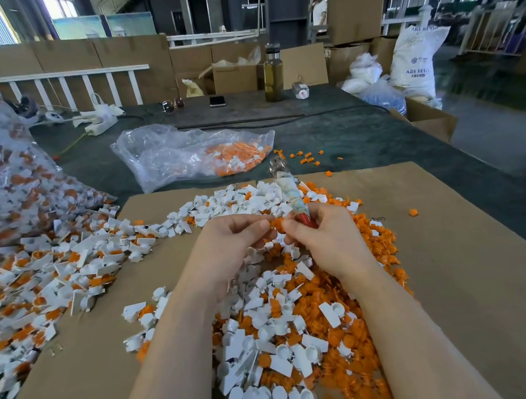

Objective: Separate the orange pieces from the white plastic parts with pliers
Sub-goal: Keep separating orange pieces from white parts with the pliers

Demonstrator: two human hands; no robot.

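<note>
A: Your left hand [236, 236] pinches a small orange piece [276, 224] at its fingertips, just above the cardboard sheet [450, 246]; your right hand [319, 235] is clenched round the red grip of the pliers [290, 193], whose nose points away from you, past the sheet's far edge; whether a white part is still on that piece, I cannot tell.

B: So how do I do this one well?

A: Hold the piece close to the join; bring the nose back to it, bite only the orange, and twist rather than yank, I'd judge; a slip sends it flying.

B: Where does it go?

A: The orange heap [377, 243] lies on the sheet's right half, just beside your right wrist; the mixed white plastic parts [71, 273] spill over the sheet's left edge from the big clear bag [5, 177].

B: And room to move?

A: The sheet's right side is bare and open; its far edge already has strays [307, 158] on the bench [361, 133] beyond it; keep your elbows in on the left.
</note>
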